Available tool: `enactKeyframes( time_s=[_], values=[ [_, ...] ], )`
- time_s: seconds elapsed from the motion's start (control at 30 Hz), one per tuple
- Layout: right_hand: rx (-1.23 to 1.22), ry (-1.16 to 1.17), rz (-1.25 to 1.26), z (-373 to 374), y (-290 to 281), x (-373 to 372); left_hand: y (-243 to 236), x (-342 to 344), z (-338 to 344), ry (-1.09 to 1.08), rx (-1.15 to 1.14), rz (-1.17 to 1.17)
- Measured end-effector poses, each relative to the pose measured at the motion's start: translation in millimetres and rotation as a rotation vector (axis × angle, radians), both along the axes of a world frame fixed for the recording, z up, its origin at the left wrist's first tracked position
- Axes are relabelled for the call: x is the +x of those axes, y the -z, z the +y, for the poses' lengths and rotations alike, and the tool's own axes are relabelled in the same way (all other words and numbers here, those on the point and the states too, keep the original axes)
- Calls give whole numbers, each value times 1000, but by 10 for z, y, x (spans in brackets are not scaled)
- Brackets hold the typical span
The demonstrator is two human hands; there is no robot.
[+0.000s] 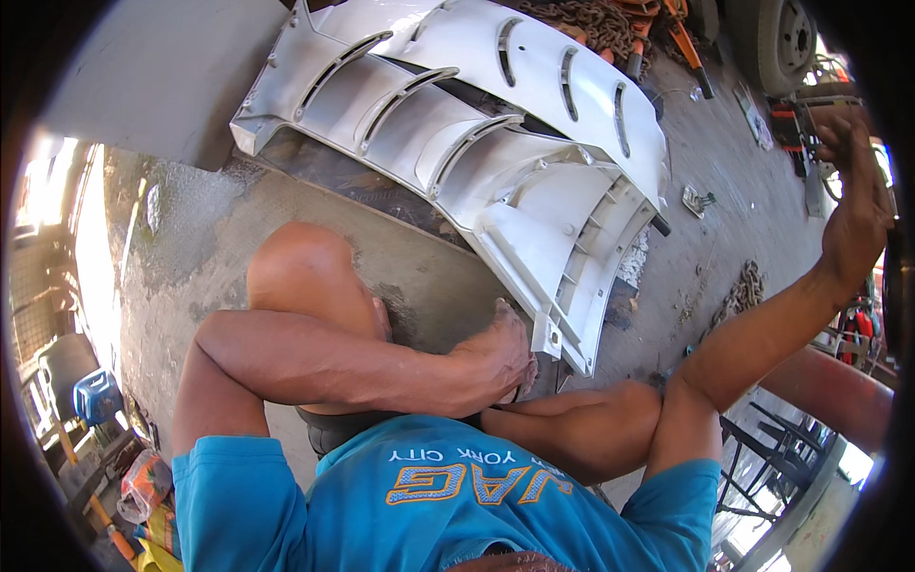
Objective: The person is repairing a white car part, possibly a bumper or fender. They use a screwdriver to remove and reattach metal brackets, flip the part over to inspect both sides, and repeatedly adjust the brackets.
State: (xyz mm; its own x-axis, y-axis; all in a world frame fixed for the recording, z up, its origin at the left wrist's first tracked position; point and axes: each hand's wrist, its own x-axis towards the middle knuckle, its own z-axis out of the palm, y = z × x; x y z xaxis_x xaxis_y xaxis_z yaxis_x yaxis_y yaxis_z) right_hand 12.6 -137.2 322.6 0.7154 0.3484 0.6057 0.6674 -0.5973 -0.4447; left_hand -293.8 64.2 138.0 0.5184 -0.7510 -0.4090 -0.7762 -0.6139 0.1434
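Observation:
My left hand (500,355) is low in front of my body, its fingers curled together beside the near corner of a white vehicle body panel (519,250). What the fingers hold, if anything, is hidden, and I cannot tell whether they touch the panel. Several curved slots and ribs run along this panel. Against its far side lies a second white panel (543,71), also slotted. My right hand (853,210) is raised far out to the right, away from the panels, with its fingers stretched out and nothing visible in them.
A flat grey sheet (162,81) is at the upper left. Rusty chains (600,29) and an orange-handled tool (684,43) lie behind the panels, near a wheel (783,43). Another chain (739,294) rests right on the concrete floor (205,238). A blue container (97,397) stands left.

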Motion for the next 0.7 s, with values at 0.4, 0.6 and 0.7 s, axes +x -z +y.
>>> enactKeyframes(
  time_s=[0.4,0.6,0.7],
  values=[
    [176,-31,9,197,33,-96,14,-61,101,19,-14,-136],
    [-58,-72,-152,13,-10,-85,10,-31,74,25,35,-127],
    [215,-100,-22,70,15,-89,92,-47,37,11,78,-129]
  ],
)
